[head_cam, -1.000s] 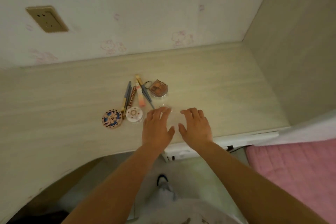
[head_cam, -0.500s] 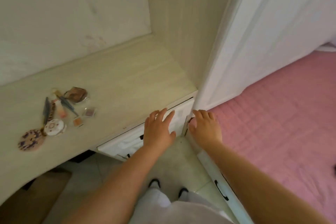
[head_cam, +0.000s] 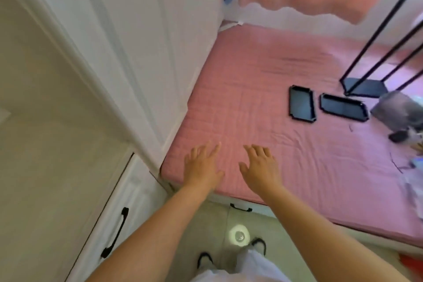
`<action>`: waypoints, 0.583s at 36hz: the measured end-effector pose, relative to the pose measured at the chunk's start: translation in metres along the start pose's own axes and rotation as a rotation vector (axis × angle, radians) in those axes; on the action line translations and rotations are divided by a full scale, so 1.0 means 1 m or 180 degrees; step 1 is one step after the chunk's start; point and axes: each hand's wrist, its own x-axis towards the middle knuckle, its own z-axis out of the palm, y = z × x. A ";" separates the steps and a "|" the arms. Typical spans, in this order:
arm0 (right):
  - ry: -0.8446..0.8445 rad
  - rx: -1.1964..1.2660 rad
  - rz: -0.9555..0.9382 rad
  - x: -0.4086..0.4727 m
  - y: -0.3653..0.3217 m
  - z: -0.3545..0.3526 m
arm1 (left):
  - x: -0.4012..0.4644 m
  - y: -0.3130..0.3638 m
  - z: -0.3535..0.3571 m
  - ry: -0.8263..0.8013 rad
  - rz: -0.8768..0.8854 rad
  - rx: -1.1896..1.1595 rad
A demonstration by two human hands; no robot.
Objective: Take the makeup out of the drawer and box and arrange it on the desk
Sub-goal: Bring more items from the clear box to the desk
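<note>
Over the soft pink bed [head_cam: 286, 139] our left hand [head_cam: 201, 167] and right hand [head_cam: 261, 167] float flat, fingers loose, holding nothing. Two flat black trays [head_cam: 301, 104] lie there, insides too blurry to tell. We see no makeup.

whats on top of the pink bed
On the pink bed lie two empty black trays side by side, a black stand's foot and a blurred grey bundle.

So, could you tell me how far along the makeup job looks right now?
Done: nothing checkable, no makeup is in view. In hand: nothing; the left hand and right hand hang open above the pink bed cover. Left: the white drawer with its black handle is shut, and two black trays lie on the bed, seemingly empty.
</note>
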 end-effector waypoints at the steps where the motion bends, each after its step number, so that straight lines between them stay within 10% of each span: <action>1: 0.0051 0.0014 0.0117 -0.003 0.012 -0.003 | 0.003 0.013 0.000 -0.0018 0.0114 0.0027; 21: 0.0628 0.0498 0.1574 -0.078 0.296 -0.063 | 0.024 0.307 0.070 -0.0320 0.1417 0.0180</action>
